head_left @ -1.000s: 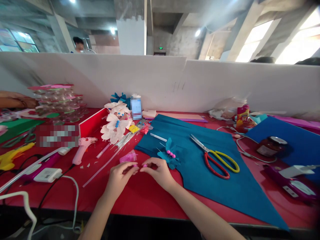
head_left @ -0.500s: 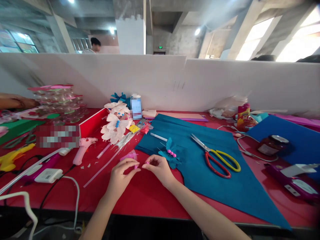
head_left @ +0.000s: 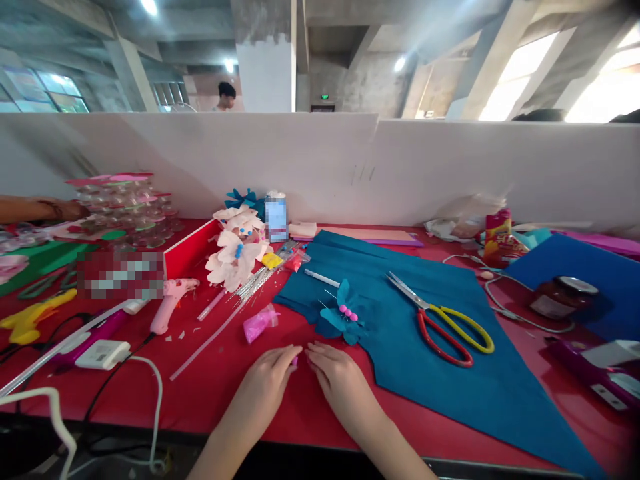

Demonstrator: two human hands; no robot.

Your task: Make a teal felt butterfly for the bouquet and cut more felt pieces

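Observation:
My left hand is closed low over the red table, with a small pink piece showing at its fingertips. Just across from it, my right hand is palm down with its fingers stretched out; I see nothing in it, though its underside is hidden. A small bag of pink material lies beyond my left hand. Behind my right hand, a teal fabric flower with pink beads in its centre rests on a teal sheet. Scissors with one red and one yellow handle lie open on that sheet.
A pink glue gun, a white plug and cables are on the left. White fabric flowers, wires and a phone stand farther back. A jar is at right. Another person's hand reaches in at far left.
Both hands have come lower and nearer to me, and my right hand's fingers have straightened from a pinch. The pink bag now shows fully, apart from my left hand.

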